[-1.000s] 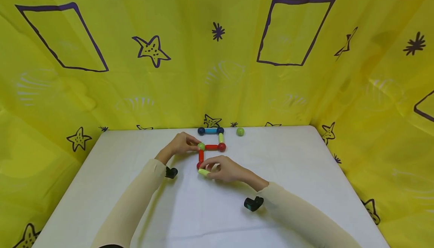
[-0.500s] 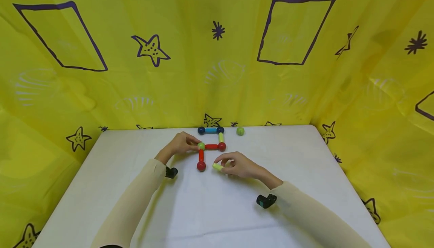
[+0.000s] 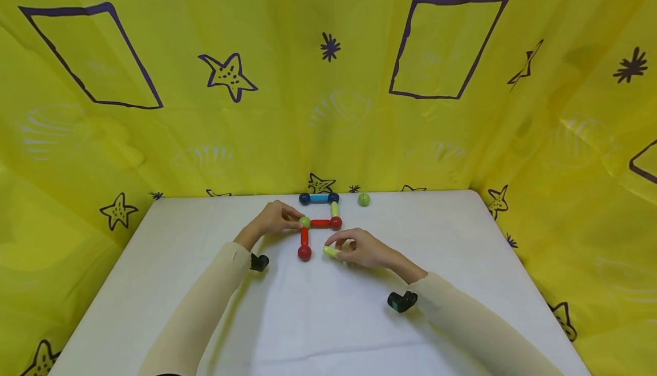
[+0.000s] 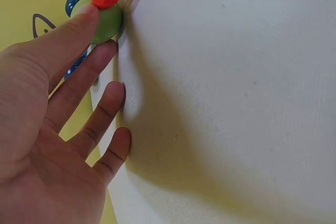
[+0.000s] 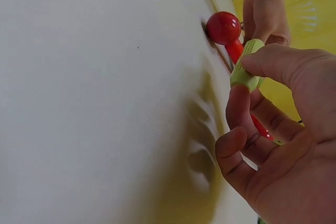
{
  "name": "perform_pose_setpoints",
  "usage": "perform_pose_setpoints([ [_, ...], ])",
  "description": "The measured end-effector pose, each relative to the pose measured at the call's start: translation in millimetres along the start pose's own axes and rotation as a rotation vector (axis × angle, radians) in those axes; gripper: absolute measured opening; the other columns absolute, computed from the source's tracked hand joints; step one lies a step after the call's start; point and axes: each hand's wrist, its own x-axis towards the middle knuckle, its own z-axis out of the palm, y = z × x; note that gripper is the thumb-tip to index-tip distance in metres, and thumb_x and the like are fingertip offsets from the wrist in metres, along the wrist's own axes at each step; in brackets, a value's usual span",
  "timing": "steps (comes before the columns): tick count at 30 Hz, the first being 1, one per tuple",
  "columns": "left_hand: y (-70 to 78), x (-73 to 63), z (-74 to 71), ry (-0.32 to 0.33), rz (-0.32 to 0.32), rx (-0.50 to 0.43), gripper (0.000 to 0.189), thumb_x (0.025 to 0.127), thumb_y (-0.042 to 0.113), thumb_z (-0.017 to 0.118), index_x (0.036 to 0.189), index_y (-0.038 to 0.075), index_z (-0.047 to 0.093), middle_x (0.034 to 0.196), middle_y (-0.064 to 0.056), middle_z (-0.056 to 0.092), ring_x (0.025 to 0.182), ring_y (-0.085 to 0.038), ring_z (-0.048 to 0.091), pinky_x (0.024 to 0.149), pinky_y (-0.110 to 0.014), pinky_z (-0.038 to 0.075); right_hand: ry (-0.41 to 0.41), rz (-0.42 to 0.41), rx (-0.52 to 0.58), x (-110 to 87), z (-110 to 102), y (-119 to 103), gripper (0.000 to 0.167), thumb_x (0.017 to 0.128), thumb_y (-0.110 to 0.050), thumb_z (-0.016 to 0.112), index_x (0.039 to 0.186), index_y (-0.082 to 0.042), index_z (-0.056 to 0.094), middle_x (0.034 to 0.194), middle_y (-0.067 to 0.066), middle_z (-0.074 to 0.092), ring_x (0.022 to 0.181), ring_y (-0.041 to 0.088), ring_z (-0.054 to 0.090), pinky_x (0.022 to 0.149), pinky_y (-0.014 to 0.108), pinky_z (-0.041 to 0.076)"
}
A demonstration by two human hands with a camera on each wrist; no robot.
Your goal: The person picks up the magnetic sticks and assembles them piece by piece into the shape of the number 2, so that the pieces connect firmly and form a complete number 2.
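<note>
My left hand (image 3: 276, 218) pinches a green ball (image 4: 107, 24) between thumb and index finger. From that ball one red rod (image 3: 320, 223) runs right to a red ball (image 3: 336, 223), and another red rod (image 3: 305, 237) runs toward me to a second red ball (image 5: 224, 28). Beyond the right-hand red ball, a light green rod (image 3: 335, 209) leads up to a dark blue ball (image 3: 333, 198); a blue rod (image 3: 319, 198) joins it to another dark blue ball (image 3: 305, 198). My right hand (image 3: 361, 249) pinches a loose light green rod (image 5: 248, 65), apart from the near red ball.
A loose green ball (image 3: 364, 199) lies at the back of the white table (image 3: 421, 239), right of the blue balls. Yellow patterned curtains (image 3: 287, 125) rise behind the table and along its sides. Dark wrist cameras (image 3: 402, 302) hang below both wrists.
My right hand has drawn back to the right from the near red ball, still pinching the light green rod, then nearly stopped. The left hand and joined pieces stay in place.
</note>
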Motion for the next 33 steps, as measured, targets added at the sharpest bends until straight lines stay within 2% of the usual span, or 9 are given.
perform_pose_setpoints([
  [7, -0.5, 0.3, 0.2, 0.004, 0.017, 0.004, 0.028, 0.090, 0.021, 0.082, 0.116, 0.011, 0.080, 0.108, -0.003, 0.077, 0.093, -0.020, 0.062, 0.083, -0.033, 0.053, -0.011, -0.045, -0.086, 13.6, -1, -2, 0.028, 0.096, -0.008, 0.072, 0.122, -0.018, 0.074, 0.109, -0.004, 0.069, 0.087, 0.017, 0.055, 0.074, 0.027, 0.049],
  [12, -0.2, -0.5, 0.1, -0.001, 0.017, 0.008, 0.028, 0.090, 0.021, 0.082, 0.116, 0.012, 0.080, 0.108, -0.002, 0.077, 0.094, -0.020, 0.063, 0.084, -0.033, 0.053, -0.049, -0.051, -0.127, 21.3, 0, -4, 0.028, 0.096, -0.006, 0.071, 0.121, -0.019, 0.074, 0.107, -0.003, 0.067, 0.095, 0.018, 0.056, 0.080, 0.030, 0.050],
  [23, -0.9, -0.2, -0.3, 0.004, 0.022, 0.009, 0.028, 0.090, 0.021, 0.082, 0.116, 0.011, 0.080, 0.108, -0.002, 0.077, 0.093, -0.020, 0.062, 0.084, -0.033, 0.052, -0.089, -0.030, -0.189, 33.5, 7, -9, 0.028, 0.095, -0.004, 0.070, 0.119, -0.017, 0.074, 0.102, 0.000, 0.069, 0.086, 0.018, 0.055, 0.076, 0.030, 0.047],
  [28, -0.7, -0.4, -0.5, 0.006, 0.026, 0.004, 0.028, 0.089, 0.021, 0.082, 0.115, 0.010, 0.080, 0.108, -0.003, 0.077, 0.094, -0.020, 0.063, 0.084, -0.033, 0.053, -0.098, -0.035, -0.196, 37.1, 10, -10, 0.029, 0.094, -0.003, 0.071, 0.119, -0.017, 0.074, 0.103, -0.002, 0.070, 0.085, 0.016, 0.055, 0.076, 0.028, 0.048],
  [33, -2.1, 0.4, -0.1, 0.011, 0.027, 0.009, 0.028, 0.089, 0.021, 0.082, 0.115, 0.010, 0.080, 0.106, -0.002, 0.077, 0.091, -0.020, 0.062, 0.081, -0.031, 0.051, -0.091, -0.040, -0.186, 36.5, 13, -11, 0.028, 0.094, -0.003, 0.071, 0.119, -0.015, 0.074, 0.102, 0.000, 0.070, 0.077, 0.016, 0.052, 0.072, 0.027, 0.047],
])
